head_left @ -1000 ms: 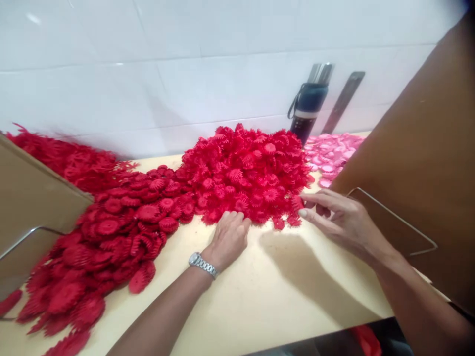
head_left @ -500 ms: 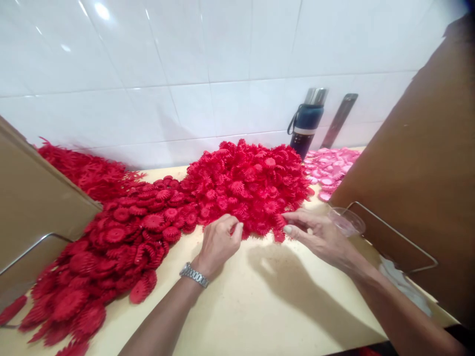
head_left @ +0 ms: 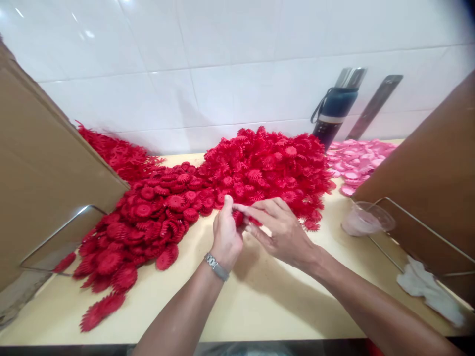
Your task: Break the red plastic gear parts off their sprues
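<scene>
In front of the red heap, my left hand [head_left: 227, 235], with a metal watch on its wrist, is curled around a small red flower piece [head_left: 238, 217], its thumb pointing up. My right hand [head_left: 280, 227] meets it from the right. Its fingers pinch at a red petal layer [head_left: 255, 221] against the piece in the left; the exact grip is partly hidden. Behind both hands rises a heap of frilly red flower pieces [head_left: 267, 168]. To the left spreads a pile of flat, toothed red discs [head_left: 148, 212].
Cardboard panels [head_left: 48, 133] with wire supports flank the table [head_left: 237, 316]. A blue flask [head_left: 337, 106] and a dark strip [head_left: 376, 106] lean by the tiled wall. Pink petals [head_left: 356, 160], a clear plastic cup [head_left: 361, 220] and crumpled white tissue [head_left: 426, 291] are at right.
My right hand has left the heap's front edge and come left to my left hand, bringing a red petal layer. The view has shifted, so things appear further right.
</scene>
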Available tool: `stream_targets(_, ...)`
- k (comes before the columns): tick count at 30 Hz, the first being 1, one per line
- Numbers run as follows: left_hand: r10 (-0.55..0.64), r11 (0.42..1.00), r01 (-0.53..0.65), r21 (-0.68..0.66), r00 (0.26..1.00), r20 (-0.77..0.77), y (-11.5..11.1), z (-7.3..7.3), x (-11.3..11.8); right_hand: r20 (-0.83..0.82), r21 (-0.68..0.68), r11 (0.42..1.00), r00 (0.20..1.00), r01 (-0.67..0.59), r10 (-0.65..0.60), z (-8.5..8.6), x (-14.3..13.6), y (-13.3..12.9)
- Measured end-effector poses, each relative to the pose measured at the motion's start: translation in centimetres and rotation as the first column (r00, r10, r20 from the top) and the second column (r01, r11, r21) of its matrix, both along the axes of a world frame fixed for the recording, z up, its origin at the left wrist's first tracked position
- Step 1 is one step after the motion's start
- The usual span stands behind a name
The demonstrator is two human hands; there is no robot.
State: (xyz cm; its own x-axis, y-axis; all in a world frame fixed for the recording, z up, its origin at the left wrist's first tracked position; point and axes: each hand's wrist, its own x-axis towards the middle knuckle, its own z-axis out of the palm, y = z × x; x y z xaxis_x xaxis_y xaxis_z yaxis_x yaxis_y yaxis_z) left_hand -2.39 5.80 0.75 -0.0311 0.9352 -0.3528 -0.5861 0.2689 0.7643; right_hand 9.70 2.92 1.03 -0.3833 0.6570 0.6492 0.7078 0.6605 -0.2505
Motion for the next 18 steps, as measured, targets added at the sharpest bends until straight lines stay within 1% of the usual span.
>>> stream_targets(2, 0.023, 1.000, -0.022, 0.018, 0.997, -0.074, 0.2, -0.6, -0.4, -0.089, 0.020, 1.000, 0.996, -0.018, 0.020, 0.2, 0.3, 0.0)
stream_targets(3, 0.024, 0.999, -0.021, 0.033, 0.994, -0.104, 0.3, -0.8, -0.5, -0.124, -0.003, 1.000, 0.992, -0.020, 0.019, 0.3, 0.4, 0.0)
stream_targets(5, 0.039, 0.997, -0.029, 0.073, 0.989, -0.145, 0.5, -1.2, -0.6, -0.188, -0.117, 0.993, 0.982, -0.033, 0.010, 0.5, 0.6, 0.1)
stream_targets(7, 0.064, 0.993, -0.044, 0.109, 0.980, -0.189, 0.5, -1.5, -0.2, -0.277, -0.257, 0.965, 0.961, -0.055, -0.019, 0.7, 0.4, 0.4)
stream_targets(9, 0.082, 0.990, -0.048, 0.136, 0.963, -0.258, 0.3, -1.4, 0.6, -0.395, -0.350, 0.935, 0.914, -0.059, -0.090, 0.6, -0.2, 1.3)
stream_targets(11, 0.080, 0.979, -0.016, 0.201, 0.945, -0.316, -0.1, -1.1, 1.6, -0.522, -0.391, 0.917, 0.839, -0.075, -0.154, 0.4, -1.2, 2.6)
stream_targets(12, 0.087, 0.972, -0.014, 0.234, 0.950, -0.301, -0.3, -0.9, 2.2, -0.577, -0.407, 0.908, 0.799, -0.101, -0.169, 0.2, -1.7, 3.4)
stream_targets(13, 0.121, 0.955, -0.038, 0.295, 0.956, -0.268, -0.6, -0.7, 2.7, -0.620, -0.426, 0.894, 0.764, -0.141, -0.175, 0.0, -2.2, 4.1)
stream_targets(14, 0.150, 0.933, -0.046, 0.358, 0.952, -0.268, -0.9, -0.5, 3.2, -0.652, -0.447, 0.875, 0.738, -0.187, -0.175, -0.3, -2.6, 4.7)
stream_targets(16, 0.168, 0.928, -0.041, 0.371, 0.934, -0.315, -1.3, -0.3, 3.8, -0.681, -0.485, 0.831, 0.714, -0.274, -0.162, -0.7, -3.3, 5.5)
stream_targets(18, 0.148, 0.936, -0.020, 0.352, 0.929, -0.341, -1.5, -0.3, 3.9, -0.693, -0.494, 0.805, 0.708, -0.328, -0.137, -0.9, -3.7, 5.6)
